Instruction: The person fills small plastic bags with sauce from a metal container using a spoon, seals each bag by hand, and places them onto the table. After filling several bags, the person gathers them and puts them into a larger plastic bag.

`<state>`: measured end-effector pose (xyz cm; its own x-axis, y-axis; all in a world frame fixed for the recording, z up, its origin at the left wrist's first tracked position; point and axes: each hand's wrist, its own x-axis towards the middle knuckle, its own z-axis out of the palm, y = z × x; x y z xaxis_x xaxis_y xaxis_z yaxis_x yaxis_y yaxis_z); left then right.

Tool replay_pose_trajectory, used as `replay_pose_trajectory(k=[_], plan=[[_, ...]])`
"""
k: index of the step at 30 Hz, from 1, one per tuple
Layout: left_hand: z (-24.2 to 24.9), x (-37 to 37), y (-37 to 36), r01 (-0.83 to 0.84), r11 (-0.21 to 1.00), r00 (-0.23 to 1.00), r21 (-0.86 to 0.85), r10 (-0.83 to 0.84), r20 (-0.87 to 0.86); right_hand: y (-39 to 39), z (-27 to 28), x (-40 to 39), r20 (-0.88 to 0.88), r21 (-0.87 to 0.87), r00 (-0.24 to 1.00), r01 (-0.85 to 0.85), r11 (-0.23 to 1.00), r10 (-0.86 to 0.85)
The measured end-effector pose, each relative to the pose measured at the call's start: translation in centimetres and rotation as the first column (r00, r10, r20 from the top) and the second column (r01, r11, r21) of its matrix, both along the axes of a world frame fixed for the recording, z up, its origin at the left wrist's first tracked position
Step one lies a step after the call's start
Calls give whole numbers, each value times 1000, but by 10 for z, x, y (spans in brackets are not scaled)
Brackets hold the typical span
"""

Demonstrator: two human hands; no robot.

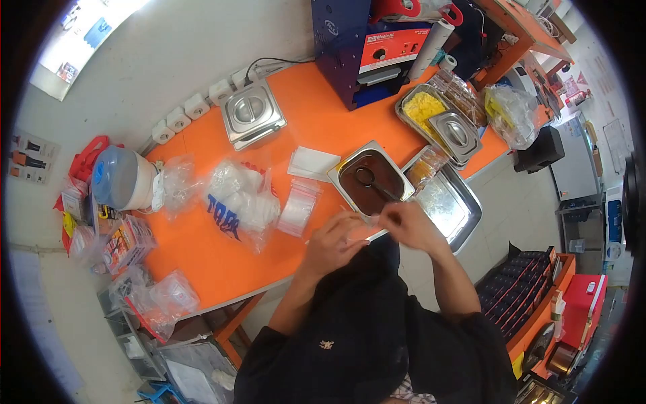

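Observation:
My left hand (pixel 334 240) and my right hand (pixel 408 224) meet at the front edge of the orange table (pixel 316 128). Between their fingers they hold a small clear plastic bag (pixel 364 223). Just beyond the hands stands a steel pan of dark brown sauce (pixel 371 179) with a black ladle (pixel 371 182) lying in it. A stack of small clear zip bags (pixel 299 206) lies left of the pan, close to my left hand.
A big plastic bag with blue print (pixel 239 200), a lidded steel container (pixel 252 113), a blue sealing machine (pixel 377 47), trays of yellow food (pixel 437 114), an empty steel tray (pixel 452 205), a jar (pixel 121 178), white paper (pixel 312 163).

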<state>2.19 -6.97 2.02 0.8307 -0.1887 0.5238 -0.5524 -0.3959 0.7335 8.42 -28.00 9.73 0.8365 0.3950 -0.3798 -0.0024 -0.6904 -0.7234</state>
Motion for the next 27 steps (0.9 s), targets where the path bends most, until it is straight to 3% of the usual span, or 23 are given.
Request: replay_pose_trajectory(k=[1,2,3,4,6,10,12,15,19,21,22,24,27], plan=[[-2,0,6,-32,998,995,-63,26,-96,-6,-13,10,-1,-2,1000,-2,1000,2],[-4,1,11,-68,990,981,-120,44,-191,-13,-37,21,275,-88,961,54,995,-28],[-6,2,13,-67,991,981,-118,44,-187,-17,-57,27,534,-153,845,135,979,-33],[-7,2,15,-115,985,966,-129,80,-244,-17,-71,29,537,-151,843,137,979,-35],[-8,4,18,-167,976,947,-140,120,-297,-17,-91,35,674,-381,710,96,920,205],[-8,2,19,-235,954,892,-185,136,-432,-8,-104,42,664,-442,701,85,893,262],[-10,3,21,-264,936,872,-234,128,-472,1,-97,43,552,-375,829,150,915,90],[-12,5,21,-261,939,905,-226,156,-396,12,-93,44,457,-431,885,131,893,90],[-11,7,20,-304,916,858,-261,143,-494,15,-102,45,446,-357,892,104,928,72],[-11,9,21,-327,905,830,-270,139,-540,11,-103,43,510,-191,860,101,976,11],[-13,11,23,-306,913,851,-270,135,-508,8,-104,43,511,-191,860,100,977,12],[-21,17,24,-281,921,872,-271,127,-473,2,-106,43,401,37,906,130,991,-134],[-30,28,21,-212,913,920,-349,66,-386,-5,-108,39,334,153,906,220,963,-260]])
